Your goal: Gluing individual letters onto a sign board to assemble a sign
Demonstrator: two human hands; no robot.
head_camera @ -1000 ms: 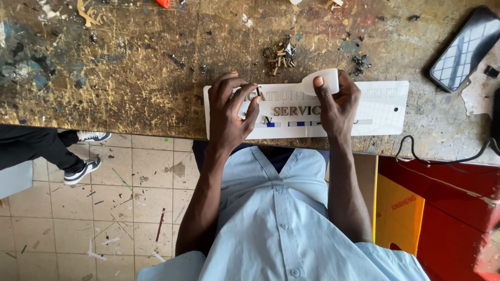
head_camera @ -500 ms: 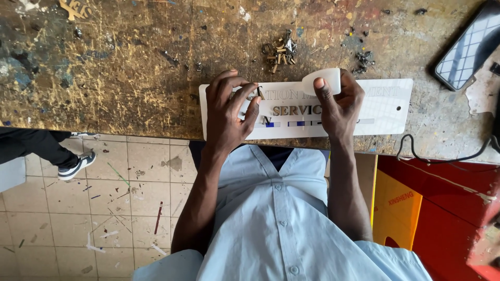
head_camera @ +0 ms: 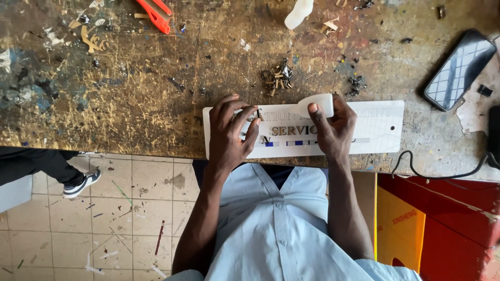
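A long white sign plate [head_camera: 380, 127] lies flat along the near edge of the paint-stained bench [head_camera: 130, 99], its raised letters running across the middle and a row of small blue and grey marks beneath them. The person's left hand [head_camera: 232, 132] presses down on the plate's left part, fingers spread and bent over the lettering, its grip not closed around anything; a small letter piece seems to sit at the fingertips, too small to tell for certain. The right hand [head_camera: 333, 130] rests on the plate just right of centre, its grip clenched around a small white bottle [head_camera: 316, 105] held sideways between thumb and fingers, above the letters. Just beyond the plate lies a little heap of dark metal scraps [head_camera: 278, 78]. Farther back on the bench are a red cutter [head_camera: 156, 13] and a white lump [head_camera: 298, 13]. A dark phone [head_camera: 458, 70] lies at the right, well apart from the hands, and a black cable [head_camera: 437, 174] hangs off the near edge.
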